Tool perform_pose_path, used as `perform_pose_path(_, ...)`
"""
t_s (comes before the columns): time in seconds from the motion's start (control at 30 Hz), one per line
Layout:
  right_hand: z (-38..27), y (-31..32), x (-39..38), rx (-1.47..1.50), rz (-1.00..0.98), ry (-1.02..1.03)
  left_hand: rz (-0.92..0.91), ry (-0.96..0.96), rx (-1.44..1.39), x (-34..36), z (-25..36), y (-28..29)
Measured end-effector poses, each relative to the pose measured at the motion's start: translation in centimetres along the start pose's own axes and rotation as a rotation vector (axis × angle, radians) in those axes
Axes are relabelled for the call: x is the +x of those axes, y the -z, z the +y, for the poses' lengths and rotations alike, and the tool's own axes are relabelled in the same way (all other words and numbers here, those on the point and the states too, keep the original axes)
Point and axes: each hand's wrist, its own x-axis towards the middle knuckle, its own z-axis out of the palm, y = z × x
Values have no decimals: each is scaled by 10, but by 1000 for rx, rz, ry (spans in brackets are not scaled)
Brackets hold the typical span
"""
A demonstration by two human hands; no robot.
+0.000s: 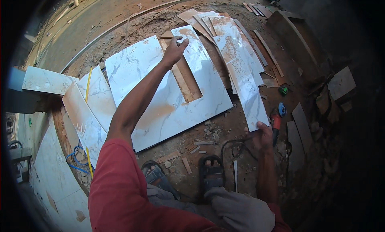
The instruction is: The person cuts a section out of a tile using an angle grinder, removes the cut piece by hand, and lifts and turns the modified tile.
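A large white marble-patterned tile (160,111) with a long slot cut into it lies before me. My left hand (175,52) is over the far end of the slot, thumb and forefinger apart and fingers partly bent. I cannot tell whether it touches the tile. To the right, a long narrow tile strip (248,93) slants toward me. My right hand (262,136) grips its near end, thumb on top and fingers underneath. An angle grinder (276,121), red-bodied with a blue disc, lies on the dirt just beyond that hand.
Several stacked tile pieces (218,25) spread beyond the strip. At left are more cut tiles (86,115), a yellow measuring strip (88,87) and a blue cord (76,159). A black cable (236,145), tile scraps (186,165) and my sandalled feet (211,174) are near me.
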Motion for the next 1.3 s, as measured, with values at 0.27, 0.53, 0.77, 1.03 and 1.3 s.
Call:
perform_pose_path(0.27, -17, 48, 157, 123, -33, -59, -267, 276, 352, -154, -23, 97)
perform_pose_path(0.53, 13, 92, 220, 48, 52, -114, -469, 443, 636, -290, 1, 150)
perform_pose_path(0.77, 0, 104, 251, -286, 230, -94, -539, 593, 604, -369, -14, 159)
perform_pose_path(1.03, -13, 84, 250, -862, 322, -142, -607, 599, 611, -394, -11, 162)
perform_pose_path(1.3, -34, 83, 245, -1192, 272, -176, -643, 753, 554, -395, 34, 167)
